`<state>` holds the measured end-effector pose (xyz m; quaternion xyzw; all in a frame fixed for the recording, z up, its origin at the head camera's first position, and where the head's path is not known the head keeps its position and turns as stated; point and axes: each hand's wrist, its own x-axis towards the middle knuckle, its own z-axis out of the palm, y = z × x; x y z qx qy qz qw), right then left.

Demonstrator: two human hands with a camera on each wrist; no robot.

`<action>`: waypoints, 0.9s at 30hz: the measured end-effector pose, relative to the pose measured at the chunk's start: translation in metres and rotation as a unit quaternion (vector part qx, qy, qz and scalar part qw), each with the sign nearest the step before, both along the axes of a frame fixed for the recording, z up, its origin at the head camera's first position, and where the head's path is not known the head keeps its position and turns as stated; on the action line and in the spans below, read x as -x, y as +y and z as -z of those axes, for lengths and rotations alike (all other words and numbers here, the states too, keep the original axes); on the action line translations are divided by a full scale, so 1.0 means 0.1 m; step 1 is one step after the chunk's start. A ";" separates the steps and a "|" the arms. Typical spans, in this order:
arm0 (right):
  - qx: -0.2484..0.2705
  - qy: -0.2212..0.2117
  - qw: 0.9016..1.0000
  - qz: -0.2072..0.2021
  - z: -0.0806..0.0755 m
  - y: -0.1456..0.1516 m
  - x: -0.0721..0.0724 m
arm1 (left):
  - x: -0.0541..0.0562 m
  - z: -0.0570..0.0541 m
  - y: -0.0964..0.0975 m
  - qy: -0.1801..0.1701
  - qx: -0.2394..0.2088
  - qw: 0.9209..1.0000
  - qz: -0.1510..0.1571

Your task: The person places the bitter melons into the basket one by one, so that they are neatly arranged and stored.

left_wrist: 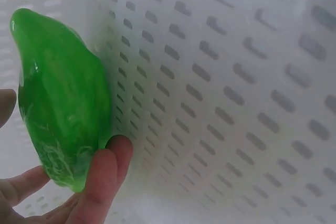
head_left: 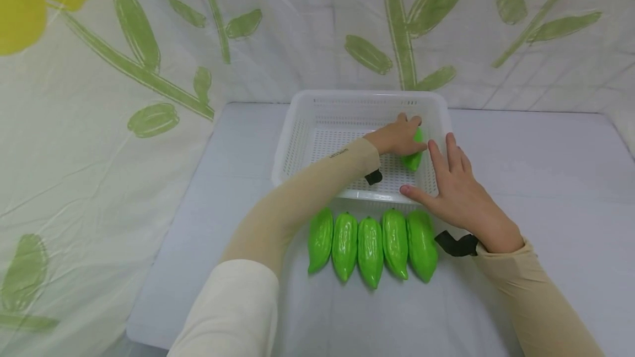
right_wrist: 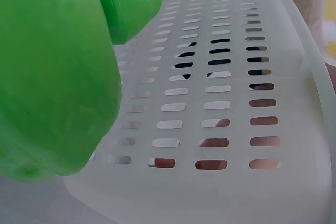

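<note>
My left hand reaches into a white perforated plastic basket and holds a glossy green, pepper-like vegetable near the right wall. In the left wrist view, fingers lie around the lower end of this green vegetable, beside the slotted basket wall. My right hand is spread at the basket's right front corner, holding nothing; whether it touches the rim I cannot tell. In front of the basket, several similar green vegetables lie side by side in a row.
The basket stands on a pale table near its back edge. Behind hangs a white cloth with printed flowers. Large in the right wrist view, a green vegetable lies close to the basket's outer wall.
</note>
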<state>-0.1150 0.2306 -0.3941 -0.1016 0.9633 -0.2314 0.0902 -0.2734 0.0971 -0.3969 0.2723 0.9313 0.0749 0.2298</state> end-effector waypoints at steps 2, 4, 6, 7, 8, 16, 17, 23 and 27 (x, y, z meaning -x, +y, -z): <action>-0.001 0.000 1.000 -0.001 0.00 0.00 0.00 | 0.00 -0.01 -0.01 0.005 0.004 1.000 0.000; -0.002 0.002 1.000 -0.001 0.00 -0.01 0.01 | 0.00 -0.03 -0.03 0.013 0.009 1.000 0.004; -0.003 0.002 1.000 -0.002 0.00 -0.01 0.01 | 0.00 -0.06 -0.05 0.018 0.013 1.000 0.007; -0.004 0.002 1.000 -0.001 0.00 -0.01 0.01 | 0.00 -0.08 -0.06 0.020 0.012 1.000 0.007; -0.004 0.002 1.000 -0.001 0.00 -0.01 0.01 | 0.00 -0.09 -0.08 0.021 0.013 1.000 0.008; -0.007 0.002 1.000 0.000 0.00 -0.01 -0.01 | 0.00 -0.29 -0.25 0.031 -0.018 0.999 0.004; -0.007 0.002 1.000 0.000 0.01 -0.01 -0.01 | -0.01 -0.33 -0.28 0.035 -0.022 0.999 0.004; -0.008 0.003 1.000 0.003 0.02 -0.02 -0.01 | -0.05 -0.53 -0.48 0.062 -0.047 0.997 0.005; -0.009 0.003 1.000 0.004 0.01 -0.02 0.00 | -0.12 -0.65 -0.61 0.082 -0.057 0.995 0.012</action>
